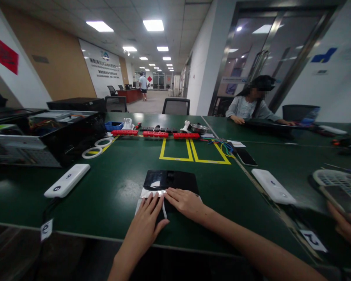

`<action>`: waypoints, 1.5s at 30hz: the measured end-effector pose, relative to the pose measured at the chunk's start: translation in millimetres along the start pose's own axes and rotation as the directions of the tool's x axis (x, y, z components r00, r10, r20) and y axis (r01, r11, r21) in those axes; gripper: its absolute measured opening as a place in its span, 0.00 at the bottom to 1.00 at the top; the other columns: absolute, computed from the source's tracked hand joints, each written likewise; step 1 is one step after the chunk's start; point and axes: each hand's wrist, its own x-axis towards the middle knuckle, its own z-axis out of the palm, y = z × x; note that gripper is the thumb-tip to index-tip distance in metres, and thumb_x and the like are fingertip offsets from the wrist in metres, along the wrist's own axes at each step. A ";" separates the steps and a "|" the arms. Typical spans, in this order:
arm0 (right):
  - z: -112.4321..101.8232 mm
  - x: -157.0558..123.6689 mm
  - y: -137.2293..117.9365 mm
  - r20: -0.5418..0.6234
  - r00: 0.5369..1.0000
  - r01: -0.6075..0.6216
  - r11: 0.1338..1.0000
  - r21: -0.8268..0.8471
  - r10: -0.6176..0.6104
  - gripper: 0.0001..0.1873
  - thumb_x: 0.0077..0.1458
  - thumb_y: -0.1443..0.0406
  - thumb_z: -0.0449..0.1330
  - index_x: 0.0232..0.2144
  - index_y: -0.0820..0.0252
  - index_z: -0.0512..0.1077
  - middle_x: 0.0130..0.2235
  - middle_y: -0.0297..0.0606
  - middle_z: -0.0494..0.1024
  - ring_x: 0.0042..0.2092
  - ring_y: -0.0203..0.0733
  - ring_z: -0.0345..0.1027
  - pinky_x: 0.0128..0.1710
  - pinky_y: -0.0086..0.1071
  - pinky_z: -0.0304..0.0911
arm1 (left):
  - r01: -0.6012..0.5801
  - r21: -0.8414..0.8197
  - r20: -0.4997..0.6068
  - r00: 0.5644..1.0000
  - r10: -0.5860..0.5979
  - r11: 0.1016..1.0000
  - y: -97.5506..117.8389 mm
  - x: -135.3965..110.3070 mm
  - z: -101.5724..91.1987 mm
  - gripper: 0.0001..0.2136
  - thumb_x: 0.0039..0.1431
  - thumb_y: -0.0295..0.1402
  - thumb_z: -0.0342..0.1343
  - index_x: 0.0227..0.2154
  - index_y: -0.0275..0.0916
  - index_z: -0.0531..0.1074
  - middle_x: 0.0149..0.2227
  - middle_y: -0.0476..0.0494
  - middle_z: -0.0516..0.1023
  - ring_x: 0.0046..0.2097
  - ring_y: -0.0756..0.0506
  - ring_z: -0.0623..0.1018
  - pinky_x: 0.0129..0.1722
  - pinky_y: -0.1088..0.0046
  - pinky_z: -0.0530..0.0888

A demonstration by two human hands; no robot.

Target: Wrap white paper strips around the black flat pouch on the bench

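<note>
A flat, glossy black panel (171, 180) lies on the green table in front of me. Pale strips that look like paper or tape (146, 192) cross its near part, though I cannot tell exactly what they are. My left hand (148, 216) rests on the panel's near left part, fingers stretched out over the pale strip and thumb apart. From the right, my right hand (185, 201) lies flat across the panel's middle, its fingertips near the strip. Both hands hide much of the panel's near half.
An opened black computer case (73, 140) stands left, near two white rings (93, 152). White numbered boxes (67, 180) flank me. Red strips (155, 134), yellow tape frames (176, 159) and a phone (246, 156) lie farther back. Another person's hand (343, 222) holds a phone-like device at right.
</note>
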 end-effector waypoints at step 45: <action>-33.7 -18.9 23.4 0.388 0.919 -0.231 0.704 0.672 -0.069 0.41 0.56 0.58 0.57 0.64 0.62 0.42 0.66 0.47 0.39 0.66 0.45 0.29 0.64 0.44 0.32 | 0.039 -0.027 0.151 0.988 -0.035 0.999 5.3 8.4 -6.6 0.28 0.62 0.45 0.46 0.63 0.42 0.50 0.63 0.37 0.58 0.64 0.35 0.54 0.59 0.45 0.52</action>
